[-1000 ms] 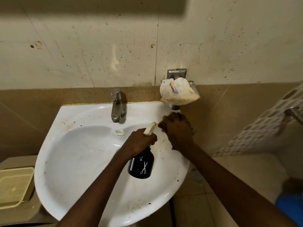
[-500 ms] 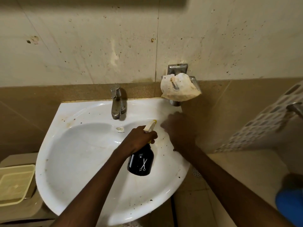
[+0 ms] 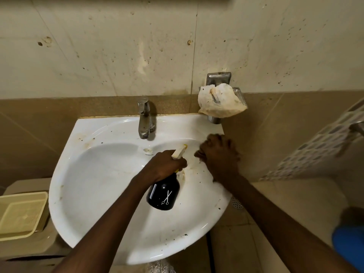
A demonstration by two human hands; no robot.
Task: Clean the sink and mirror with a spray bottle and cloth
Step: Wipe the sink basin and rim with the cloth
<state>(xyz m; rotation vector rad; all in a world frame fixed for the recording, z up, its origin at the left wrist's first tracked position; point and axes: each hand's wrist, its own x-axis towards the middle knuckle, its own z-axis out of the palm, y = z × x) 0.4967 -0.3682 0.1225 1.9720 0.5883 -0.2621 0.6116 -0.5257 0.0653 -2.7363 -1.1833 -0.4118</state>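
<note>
A dirty white sink (image 3: pixel 82 223) with dark specks and brown stains fills the middle of the head view. Over its right side, my left hand (image 3: pixel 165 166) grips a black spray bottle (image 3: pixel 163 196) by the neck. The bottle's cream nozzle points toward the rim's back right. My right hand (image 3: pixel 218 156) presses palm down on that stained rim with its fingers bent and apart. It is slightly blurred and I see nothing held in it. A crumpled whitish cloth (image 3: pixel 220 103) rests on a metal wall holder above the sink's right corner. No mirror is in view.
A metal faucet (image 3: pixel 144 119) stands at the sink's back centre. A pale yellow tray (image 3: pixel 21 213) sits on a low surface to the left. At right are a patterned perforated panel (image 3: pixel 315 150), a floor drain (image 3: pixel 237 203) and something blue (image 3: pixel 348 241).
My right hand has shifted slightly back and forth on the sink's right rim. My left hand keeps the bottle in about the same place. The cloth has not moved.
</note>
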